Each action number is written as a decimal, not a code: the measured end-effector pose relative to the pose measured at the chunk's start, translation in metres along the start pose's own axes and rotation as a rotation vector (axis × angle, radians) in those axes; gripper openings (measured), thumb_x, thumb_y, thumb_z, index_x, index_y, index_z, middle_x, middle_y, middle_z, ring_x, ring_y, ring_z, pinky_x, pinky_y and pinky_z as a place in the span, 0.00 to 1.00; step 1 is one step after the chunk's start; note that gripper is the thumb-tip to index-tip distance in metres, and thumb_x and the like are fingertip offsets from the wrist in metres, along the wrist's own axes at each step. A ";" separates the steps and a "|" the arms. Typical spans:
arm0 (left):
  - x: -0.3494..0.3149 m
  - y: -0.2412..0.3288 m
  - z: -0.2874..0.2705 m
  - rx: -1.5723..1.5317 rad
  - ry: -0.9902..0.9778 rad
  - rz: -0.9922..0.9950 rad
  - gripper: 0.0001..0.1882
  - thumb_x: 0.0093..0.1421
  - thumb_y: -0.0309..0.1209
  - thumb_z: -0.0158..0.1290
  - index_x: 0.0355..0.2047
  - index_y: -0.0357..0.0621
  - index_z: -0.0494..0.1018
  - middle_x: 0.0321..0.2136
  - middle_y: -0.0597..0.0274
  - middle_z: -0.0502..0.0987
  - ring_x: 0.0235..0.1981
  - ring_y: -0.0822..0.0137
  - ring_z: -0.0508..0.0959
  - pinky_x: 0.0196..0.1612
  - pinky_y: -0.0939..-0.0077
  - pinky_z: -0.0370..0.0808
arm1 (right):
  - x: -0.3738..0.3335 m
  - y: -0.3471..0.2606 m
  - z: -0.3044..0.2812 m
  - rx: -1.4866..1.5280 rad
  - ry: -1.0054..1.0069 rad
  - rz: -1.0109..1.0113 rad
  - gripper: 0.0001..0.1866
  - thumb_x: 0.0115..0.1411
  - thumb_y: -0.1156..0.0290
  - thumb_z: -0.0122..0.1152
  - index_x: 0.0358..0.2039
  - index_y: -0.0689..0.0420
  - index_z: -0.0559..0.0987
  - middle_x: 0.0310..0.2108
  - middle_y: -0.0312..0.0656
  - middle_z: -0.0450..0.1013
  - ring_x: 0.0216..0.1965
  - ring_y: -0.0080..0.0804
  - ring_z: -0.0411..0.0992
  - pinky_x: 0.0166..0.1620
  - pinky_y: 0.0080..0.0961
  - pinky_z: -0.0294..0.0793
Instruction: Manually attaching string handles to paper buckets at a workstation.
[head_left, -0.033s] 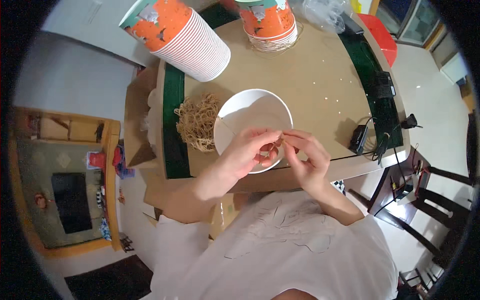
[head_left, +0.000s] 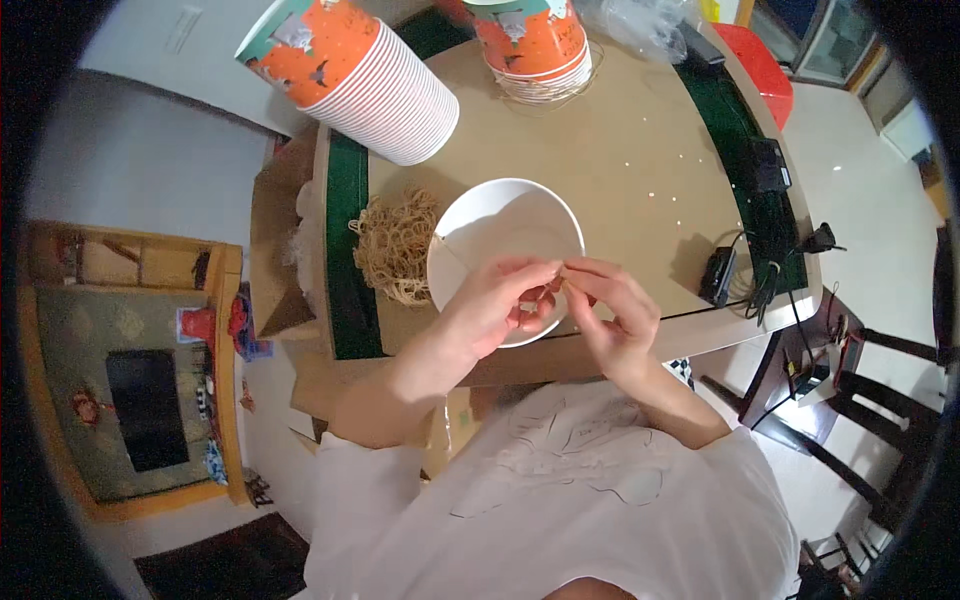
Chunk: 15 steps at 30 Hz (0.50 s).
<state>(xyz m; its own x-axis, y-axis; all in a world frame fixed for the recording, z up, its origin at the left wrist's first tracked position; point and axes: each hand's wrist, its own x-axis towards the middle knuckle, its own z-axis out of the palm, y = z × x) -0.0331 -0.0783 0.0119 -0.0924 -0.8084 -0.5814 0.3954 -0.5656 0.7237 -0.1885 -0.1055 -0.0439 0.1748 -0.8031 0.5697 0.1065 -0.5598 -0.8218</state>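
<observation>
Here I am, both hands close together over the near side of the white tub [head_left: 500, 220]; my left hand [head_left: 515, 295] is half curled, its fingertips drawn into a pinch, with a bit of thin twine [head_left: 547, 290] showing among the fingers; my right hand [head_left: 615, 305] comes in from the other side, fingers bent, forefinger and thumb brought close, its tips meeting those of the left; whether the right has hold of the twine too, I cannot tell, since it is too small there; a fine strand [head_left: 455, 254] crosses the inside of the tub, running from its left rim toward my left hand; just beside that rim, on the tabletop [head_left: 600, 130], sits a loose, tangled heap of brown twine [head_left: 395, 250]; beyond it leans a tall stack of orange-and-white paper tubs [head_left: 360, 85], and to the right of that a second stack [head_left: 530, 50] has twine looped around its lower end; over on the right lie a black power adapter [head_left: 718, 275] and its cables [head_left: 765, 295], well apart from my hands.
</observation>
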 end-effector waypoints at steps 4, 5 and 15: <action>-0.004 0.002 0.004 0.002 0.109 -0.008 0.10 0.60 0.36 0.54 0.27 0.42 0.73 0.24 0.69 0.71 0.22 0.78 0.69 0.22 0.83 0.63 | 0.001 0.001 -0.001 -0.043 0.002 -0.034 0.10 0.50 0.83 0.63 0.34 0.63 0.80 0.37 0.45 0.76 0.32 0.31 0.76 0.31 0.22 0.76; -0.004 0.003 0.004 0.005 0.115 0.022 0.10 0.59 0.35 0.54 0.28 0.41 0.73 0.24 0.69 0.71 0.22 0.78 0.69 0.22 0.83 0.63 | 0.000 0.005 -0.001 -0.075 -0.011 -0.057 0.10 0.49 0.82 0.63 0.34 0.62 0.80 0.37 0.45 0.75 0.32 0.33 0.76 0.32 0.23 0.76; -0.009 -0.007 0.004 0.133 0.156 0.235 0.06 0.58 0.26 0.55 0.33 0.36 0.74 0.21 0.69 0.71 0.20 0.81 0.68 0.20 0.87 0.62 | -0.002 0.002 -0.003 0.025 -0.089 0.149 0.11 0.51 0.80 0.63 0.37 0.62 0.79 0.38 0.44 0.74 0.30 0.28 0.75 0.29 0.21 0.74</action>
<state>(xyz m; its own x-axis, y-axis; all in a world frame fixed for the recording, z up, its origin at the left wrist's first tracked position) -0.0389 -0.0678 0.0130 0.1325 -0.8907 -0.4348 0.2654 -0.3908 0.8814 -0.1920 -0.1053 -0.0468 0.2767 -0.8548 0.4391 0.0973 -0.4296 -0.8977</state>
